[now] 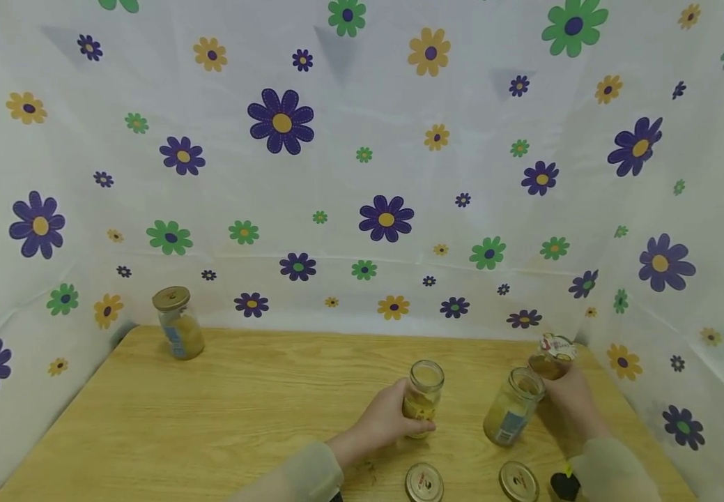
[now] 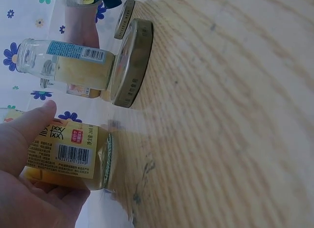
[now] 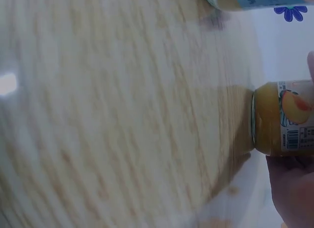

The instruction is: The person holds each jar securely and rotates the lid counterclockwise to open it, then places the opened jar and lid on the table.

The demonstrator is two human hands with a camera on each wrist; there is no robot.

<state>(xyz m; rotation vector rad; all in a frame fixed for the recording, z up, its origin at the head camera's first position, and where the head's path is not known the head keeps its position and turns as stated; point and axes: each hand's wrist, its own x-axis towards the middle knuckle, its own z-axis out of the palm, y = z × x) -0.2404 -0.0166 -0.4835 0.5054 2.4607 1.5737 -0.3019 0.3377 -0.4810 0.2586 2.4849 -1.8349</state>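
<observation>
The left hand (image 1: pixel 382 420) is curling round an open jar (image 1: pixel 423 401), right of the table's (image 1: pixel 230 404) middle. The right hand (image 1: pixel 568 400) is stretching farther, gripping a lidded jar (image 1: pixel 548 364) by the back corner.

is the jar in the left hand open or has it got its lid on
Open: in the head view, the jar in the left hand shows a bare glass rim, with no lid.

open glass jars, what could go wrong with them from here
The blue-labelled open jar stands near the right hand, so drawing back the peach-labelled jar might knock it over. The left hand grips the yellow-labelled open jar; tilting that one could spill what is inside.
</observation>
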